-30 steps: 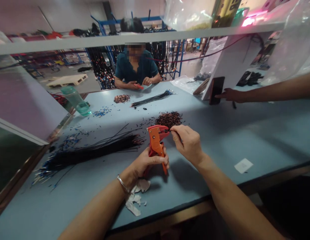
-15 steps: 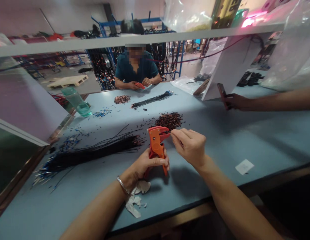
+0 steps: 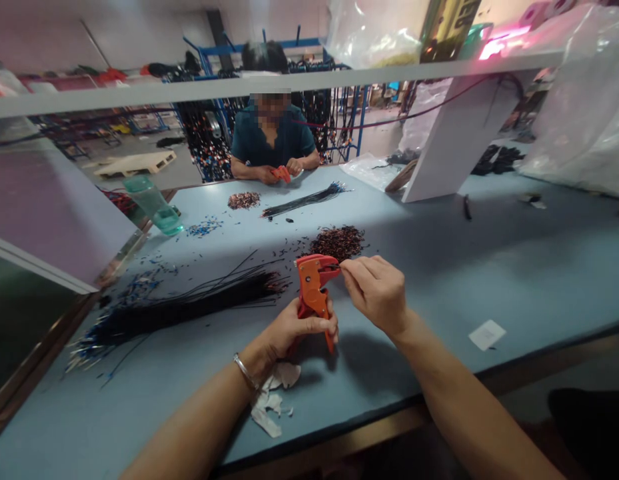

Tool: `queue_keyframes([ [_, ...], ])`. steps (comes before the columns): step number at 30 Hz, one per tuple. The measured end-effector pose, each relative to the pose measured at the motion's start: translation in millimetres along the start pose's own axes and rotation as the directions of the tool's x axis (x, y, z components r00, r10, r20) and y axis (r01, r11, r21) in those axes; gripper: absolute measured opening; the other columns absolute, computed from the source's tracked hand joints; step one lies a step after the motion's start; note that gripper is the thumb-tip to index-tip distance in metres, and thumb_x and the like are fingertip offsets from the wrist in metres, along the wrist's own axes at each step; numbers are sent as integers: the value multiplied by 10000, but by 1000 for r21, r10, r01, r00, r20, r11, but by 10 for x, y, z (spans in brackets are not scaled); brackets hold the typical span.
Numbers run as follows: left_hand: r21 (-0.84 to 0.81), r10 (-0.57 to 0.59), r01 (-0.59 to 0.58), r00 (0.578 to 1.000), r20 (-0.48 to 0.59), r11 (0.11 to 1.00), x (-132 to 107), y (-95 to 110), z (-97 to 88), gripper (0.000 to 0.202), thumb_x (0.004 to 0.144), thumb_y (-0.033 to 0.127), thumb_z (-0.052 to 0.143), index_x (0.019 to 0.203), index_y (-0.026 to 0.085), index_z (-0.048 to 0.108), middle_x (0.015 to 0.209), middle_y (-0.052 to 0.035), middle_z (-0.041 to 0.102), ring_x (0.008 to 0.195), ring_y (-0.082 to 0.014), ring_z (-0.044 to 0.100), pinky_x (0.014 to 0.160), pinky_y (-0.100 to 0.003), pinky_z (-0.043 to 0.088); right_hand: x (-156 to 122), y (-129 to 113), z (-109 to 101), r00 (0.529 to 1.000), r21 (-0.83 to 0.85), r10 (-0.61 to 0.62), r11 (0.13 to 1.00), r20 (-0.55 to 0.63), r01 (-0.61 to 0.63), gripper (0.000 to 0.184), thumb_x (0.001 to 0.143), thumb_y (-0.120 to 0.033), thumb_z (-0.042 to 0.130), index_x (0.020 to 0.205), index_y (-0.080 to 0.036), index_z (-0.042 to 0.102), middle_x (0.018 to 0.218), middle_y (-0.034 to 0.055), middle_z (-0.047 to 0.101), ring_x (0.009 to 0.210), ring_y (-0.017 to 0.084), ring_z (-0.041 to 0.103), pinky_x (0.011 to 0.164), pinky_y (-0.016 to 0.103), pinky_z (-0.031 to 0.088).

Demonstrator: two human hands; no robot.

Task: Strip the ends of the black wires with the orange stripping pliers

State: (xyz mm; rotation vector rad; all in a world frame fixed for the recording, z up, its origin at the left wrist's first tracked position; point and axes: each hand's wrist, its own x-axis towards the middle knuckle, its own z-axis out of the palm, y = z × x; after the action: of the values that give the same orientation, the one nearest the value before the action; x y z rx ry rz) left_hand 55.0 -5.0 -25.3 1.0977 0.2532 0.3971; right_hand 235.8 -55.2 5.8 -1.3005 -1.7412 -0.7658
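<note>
My left hand (image 3: 309, 325) is wrapped round the handles of an orange and red wire stripper (image 3: 313, 280), held upright above the table. At the tool's jaws, my right hand (image 3: 374, 290) is closed in a pinch on a thin black wire (image 3: 338, 266); only a short dark bit of it shows, and my fingers hide the rest. Left of the tool lies a thick bundle of black wires (image 3: 189, 303), with blue and white tips at its far left end. Just behind the jaws is a heap of dark and coppery offcuts (image 3: 342, 241).
Crumpled tissue (image 3: 274, 393) lies under my left wrist, a white card (image 3: 487, 335) to the right. Across the table a person (image 3: 272, 137) holds another red tool, near a smaller wire bundle (image 3: 306, 200). A green bottle (image 3: 152, 205) stands far left. A shelf (image 3: 139, 93) spans above.
The other person's arm at the right, with the reddish-brown object in its hand, has left the view. My two hands and the wire stripper have hardly moved.
</note>
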Motion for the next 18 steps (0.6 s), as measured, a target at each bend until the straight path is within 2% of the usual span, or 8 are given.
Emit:
queue_keyframes([
  [18, 28, -12, 13, 1000, -28, 1000, 7, -32, 4, 301, 738, 297, 747, 851, 151, 510, 612, 8, 574, 554, -150, 591, 589, -311, 487, 11, 6, -30, 1000, 29, -9, 1000, 13, 9, 136, 906, -141, 504, 837, -165, 618, 648, 22, 639, 612, 129, 558, 644, 281, 403],
])
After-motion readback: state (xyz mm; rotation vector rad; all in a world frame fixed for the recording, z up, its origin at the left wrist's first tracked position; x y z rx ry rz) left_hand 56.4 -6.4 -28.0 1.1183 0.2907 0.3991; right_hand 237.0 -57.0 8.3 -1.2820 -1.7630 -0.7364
